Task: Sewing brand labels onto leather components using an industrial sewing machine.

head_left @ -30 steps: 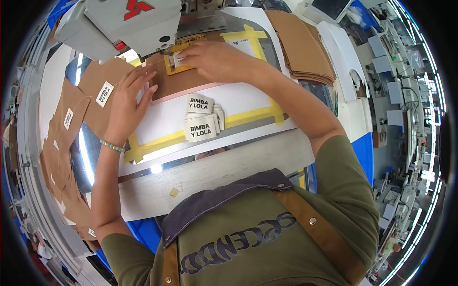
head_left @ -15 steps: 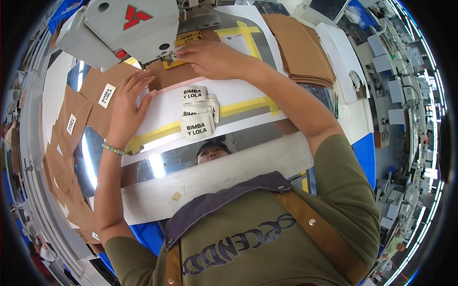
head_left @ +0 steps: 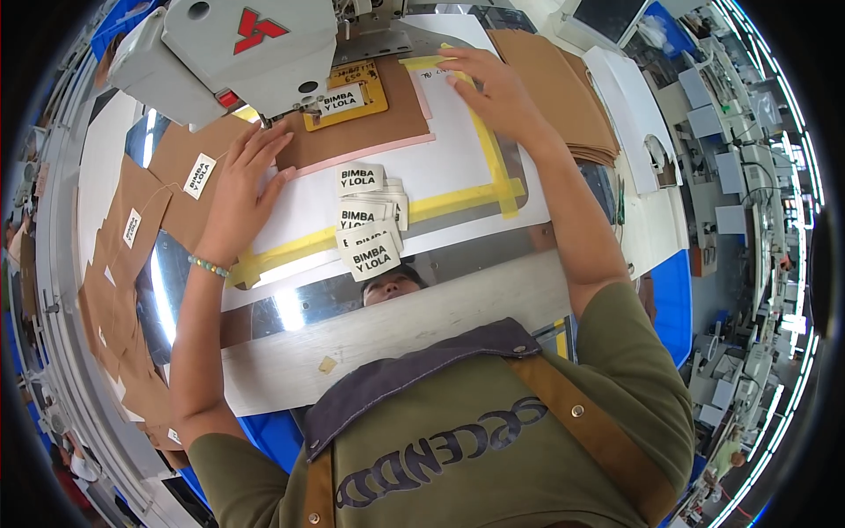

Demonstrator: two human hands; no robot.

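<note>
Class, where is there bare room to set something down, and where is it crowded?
Bare: the white sheet between the label pile and the right yellow tape; the pale ledge between the shiny strip and the cloth flap, except a scrap. Crowded: around the yellow frame beside the sewing machine, and far left, where brown pieces overlap.

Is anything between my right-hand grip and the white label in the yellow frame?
Nothing visible blocks the right-hand grip from the label: only flat white paper, the brown piece and the frame's right side lie between. The sewing machine is on the label's left, off that path.
</note>
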